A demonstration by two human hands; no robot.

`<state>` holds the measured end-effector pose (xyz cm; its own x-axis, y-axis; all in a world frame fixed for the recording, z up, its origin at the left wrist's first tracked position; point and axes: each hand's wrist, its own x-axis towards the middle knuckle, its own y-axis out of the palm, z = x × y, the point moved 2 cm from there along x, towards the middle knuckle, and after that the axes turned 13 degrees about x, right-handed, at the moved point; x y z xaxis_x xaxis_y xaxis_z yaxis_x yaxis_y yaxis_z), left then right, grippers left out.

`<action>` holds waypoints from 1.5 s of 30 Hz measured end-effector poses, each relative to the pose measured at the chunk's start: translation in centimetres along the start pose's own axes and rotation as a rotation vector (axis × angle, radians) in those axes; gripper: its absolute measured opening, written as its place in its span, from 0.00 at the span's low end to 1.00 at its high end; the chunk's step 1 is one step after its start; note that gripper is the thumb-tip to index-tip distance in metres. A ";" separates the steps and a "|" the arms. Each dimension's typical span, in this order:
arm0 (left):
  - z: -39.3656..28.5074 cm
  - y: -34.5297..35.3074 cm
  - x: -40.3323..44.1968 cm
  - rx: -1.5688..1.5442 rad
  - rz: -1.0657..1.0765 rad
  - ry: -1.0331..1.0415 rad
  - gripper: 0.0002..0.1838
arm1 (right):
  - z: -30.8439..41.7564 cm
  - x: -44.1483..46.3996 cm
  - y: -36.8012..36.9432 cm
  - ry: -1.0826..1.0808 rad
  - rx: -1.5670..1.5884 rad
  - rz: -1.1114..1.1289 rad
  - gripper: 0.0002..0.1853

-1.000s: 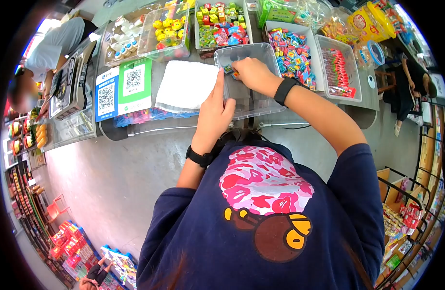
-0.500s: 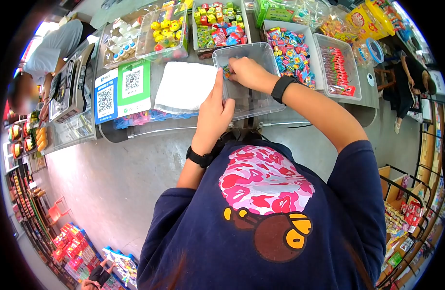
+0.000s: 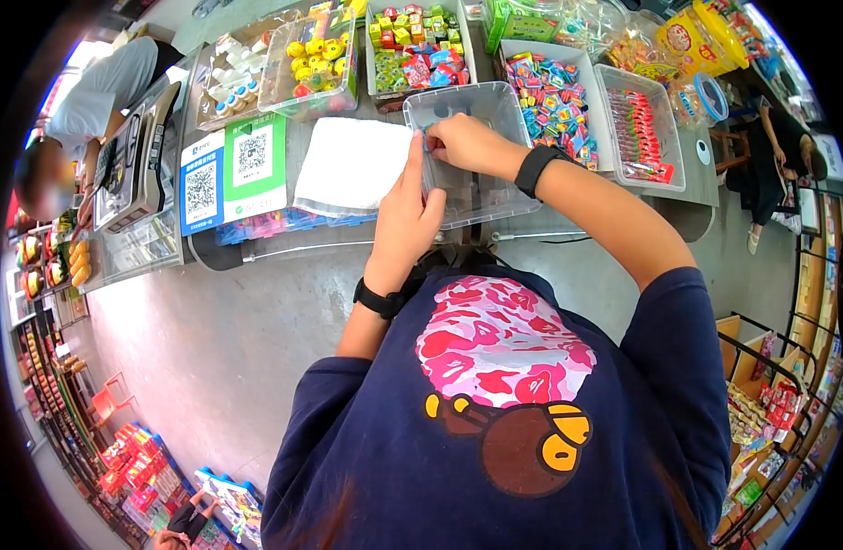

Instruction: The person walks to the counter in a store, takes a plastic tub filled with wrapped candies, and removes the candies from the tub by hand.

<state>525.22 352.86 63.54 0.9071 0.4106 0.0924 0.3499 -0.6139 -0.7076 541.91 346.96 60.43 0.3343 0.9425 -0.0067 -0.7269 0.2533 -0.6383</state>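
Observation:
A clear plastic bin (image 3: 495,216) stands at the counter's front edge. Inside it, near the left wall, is my right hand (image 3: 472,145), its fingers closed around something small and bluish that I cannot make out. My left hand (image 3: 408,209) is at the bin's left rim, index finger stretched along it and thumb apart, with nothing visible in it. To the left of that hand lies a folded white cloth (image 3: 353,165). The bin's bottom looks dark through the clear plastic.
Behind stand boxes of yellow toys (image 3: 316,62), wrapped sweets (image 3: 421,55) and colourful candies (image 3: 552,101); red sticks (image 3: 640,137) are at the right. Payment code signs (image 3: 229,174) stand left. One person (image 3: 101,96) is at the far left, another (image 3: 774,170) sits far right.
My right hand has shifted slightly left and down toward my left fingertip, and the small coloured pieces under it are now mostly hidden. My left hand has hardly moved.

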 end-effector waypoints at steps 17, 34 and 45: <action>-0.5 -0.9 0.1 0.020 0.087 -0.039 0.38 | 5.4 -7.4 -10.0 -0.082 0.031 -0.400 0.09; -1.1 -0.2 0.7 0.253 -0.136 0.119 0.34 | -5.4 -8.4 -9.0 0.225 -0.607 -0.289 0.09; -3.1 -2.4 -0.6 0.097 -0.149 0.033 0.36 | -6.2 -8.9 -13.1 0.321 0.029 -0.411 0.14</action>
<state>524.54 352.01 67.38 0.8546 0.4688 0.2234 0.4585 -0.4792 -0.7484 552.19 333.89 64.06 0.7594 0.6506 0.0011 -0.5117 0.5983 -0.6166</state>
